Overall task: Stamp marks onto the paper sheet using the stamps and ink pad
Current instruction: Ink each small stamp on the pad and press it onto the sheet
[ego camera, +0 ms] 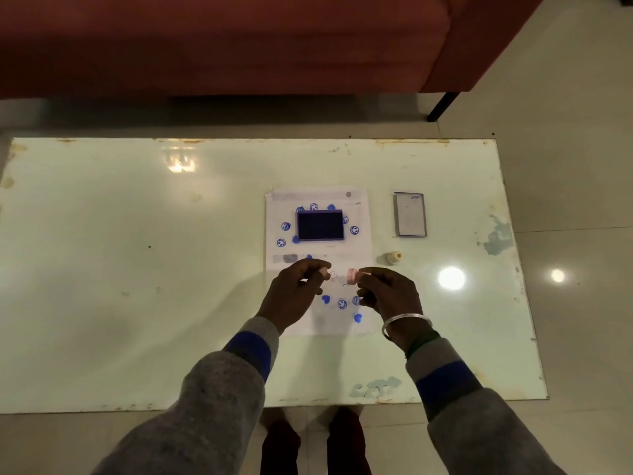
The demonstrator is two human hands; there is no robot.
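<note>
A white paper sheet (356, 248) lies on the table, marked with several blue smiley and heart stamps. The open blue ink pad (320, 225) rests on the sheet's upper half. My right hand (388, 294) hovers over the sheet's lower half and pinches a small pink stamp (351, 275) at its fingertips. My left hand (294, 293) faces it, fingertips closed on a small pale piece (324, 273); I cannot tell whether that is a cap or another stamp. A cream-coloured stamp (393, 257) lies on its side on the table, just right of the sheet.
The pale glass table (137, 252) has worn, rusty edges. The ink pad's lid (410, 214) lies to the right of the sheet. A red sofa (239, 42) stands beyond the table's far edge. My legs show beneath the near edge.
</note>
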